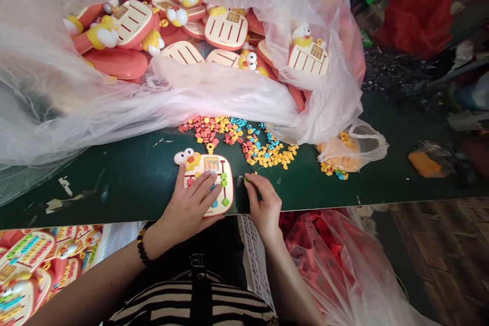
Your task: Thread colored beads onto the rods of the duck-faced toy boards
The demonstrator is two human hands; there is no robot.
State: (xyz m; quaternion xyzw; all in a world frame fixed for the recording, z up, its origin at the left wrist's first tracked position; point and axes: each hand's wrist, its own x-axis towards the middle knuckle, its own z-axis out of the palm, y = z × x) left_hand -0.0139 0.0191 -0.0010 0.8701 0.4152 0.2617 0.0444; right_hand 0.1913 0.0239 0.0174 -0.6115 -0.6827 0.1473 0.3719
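On the green tabletop lies a cream toy board (pixel 228 163) with a duck head, a small window and slots holding coloured sliding pieces. My left hand (pixel 194 201) rests across its face, fingers stretched over the slots and thumb along the near edge, holding it. Several green pieces (pixel 224 183) sit in the right-hand slot; fingers partly cover the blue, yellow and red ones. Just right of the board, my right hand (pixel 263 201) is closed in a pinch on a small green piece (pixel 246 178), mostly hidden by the fingertips.
Behind the board lie loose red, yellow and blue pieces (pixel 269 155). A large clear plastic bag (pixel 229 91) of similar boards spans the back. Toward the right is a small bag (pixel 344 153) of pieces. Finished-looking boards (pixel 30 252) fill the lower left; a red-filled bag (pixel 328 254) hangs lower right.
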